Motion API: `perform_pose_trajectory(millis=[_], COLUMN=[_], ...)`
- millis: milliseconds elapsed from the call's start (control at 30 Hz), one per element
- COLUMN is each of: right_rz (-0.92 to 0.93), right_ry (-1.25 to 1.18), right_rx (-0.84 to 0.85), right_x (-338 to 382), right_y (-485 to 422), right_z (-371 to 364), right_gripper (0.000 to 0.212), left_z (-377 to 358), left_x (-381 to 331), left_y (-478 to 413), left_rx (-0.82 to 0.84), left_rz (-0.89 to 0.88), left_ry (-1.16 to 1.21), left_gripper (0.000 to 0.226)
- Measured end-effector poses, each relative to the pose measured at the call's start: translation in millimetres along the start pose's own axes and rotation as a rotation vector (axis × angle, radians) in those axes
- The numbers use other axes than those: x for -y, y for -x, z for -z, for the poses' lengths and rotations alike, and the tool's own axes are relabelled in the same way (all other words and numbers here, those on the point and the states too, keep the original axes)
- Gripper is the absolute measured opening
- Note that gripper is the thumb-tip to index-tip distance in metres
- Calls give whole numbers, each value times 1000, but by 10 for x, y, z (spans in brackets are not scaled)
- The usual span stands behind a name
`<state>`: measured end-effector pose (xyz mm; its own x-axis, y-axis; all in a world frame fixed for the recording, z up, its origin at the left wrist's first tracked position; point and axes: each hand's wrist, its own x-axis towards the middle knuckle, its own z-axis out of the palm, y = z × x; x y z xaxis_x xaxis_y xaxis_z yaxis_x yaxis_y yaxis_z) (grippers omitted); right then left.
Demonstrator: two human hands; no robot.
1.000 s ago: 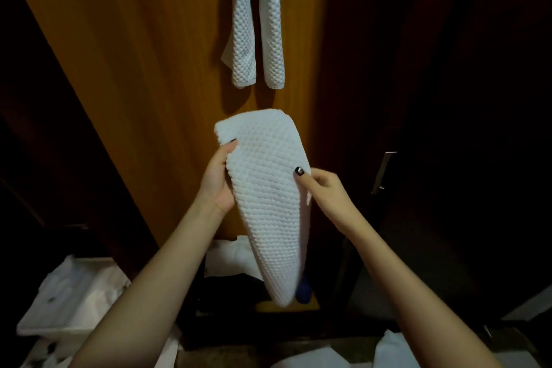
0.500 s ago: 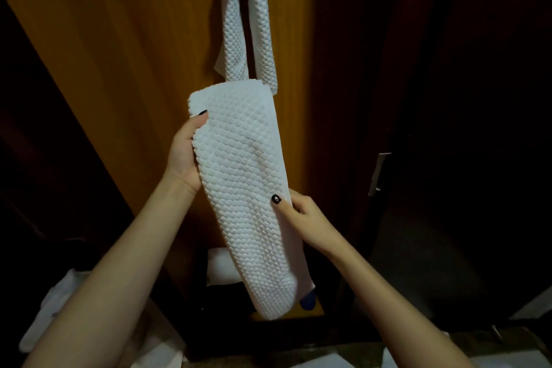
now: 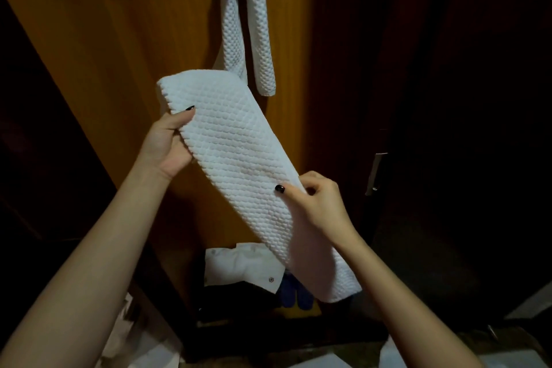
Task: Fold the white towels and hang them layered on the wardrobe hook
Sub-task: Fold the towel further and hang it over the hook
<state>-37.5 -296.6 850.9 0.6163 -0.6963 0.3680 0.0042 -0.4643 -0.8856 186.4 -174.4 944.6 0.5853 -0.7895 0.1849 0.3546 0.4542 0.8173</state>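
orange wardrobe door filling upper left to centre, dark room either side. two white towels: folded towel slanting across centre, top edge overlapping the left strip of the hanging towel, top centre. two hands: left hand gripping its upper left edge, right hand pinching its right edge.

Both hands, left hand and right hand, grip a folded towel.
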Motion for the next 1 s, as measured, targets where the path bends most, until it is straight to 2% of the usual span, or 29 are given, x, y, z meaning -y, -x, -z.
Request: perform_pose_trajectory(millis=[200, 300, 400, 533, 633, 733, 800, 867, 933, 1000], right_rz=[-16, 24, -7, -88, -73, 7, 25, -55, -92, -72], right_ry=[-2, 25, 11, -24, 10, -62, -141, -200, -165, -106], right_rx=[76, 153, 248, 335, 293, 204, 200, 245, 312, 308], right_x=[-2, -14, 10, -49, -127, -195, -207, -211, -156, 4], right_y=[31, 66, 114, 195, 221, 202, 167, 98, 14, -100], right_z=[120, 161, 134, 49, -28, -53, 8, 96, 169, 174], right_gripper=[8, 33, 49, 41, 44, 26, 57, 76, 68, 44], left_z=[0, -74, -157, -196, -152, -93, -85, -100, -158, -257], left_x=[13, 34, 74, 126, 135, 131, 152, 185, 220, 252], left_y=[28, 31, -5, -43, -56, -44, -17, 18, 50, 72], left_rx=[94, 45, -23, -29, -44, -86, -117, -124, -102, -58], left_rz=[-2, 1, 18, 48, 49, 39, 43, 48, 47, 38], left_ry=[-24, 31, 71, 30, 54, 86, 101, 135, 149, 136], left_gripper=[44, 47, 37, 31, 26, 26, 26, 27, 31, 33])
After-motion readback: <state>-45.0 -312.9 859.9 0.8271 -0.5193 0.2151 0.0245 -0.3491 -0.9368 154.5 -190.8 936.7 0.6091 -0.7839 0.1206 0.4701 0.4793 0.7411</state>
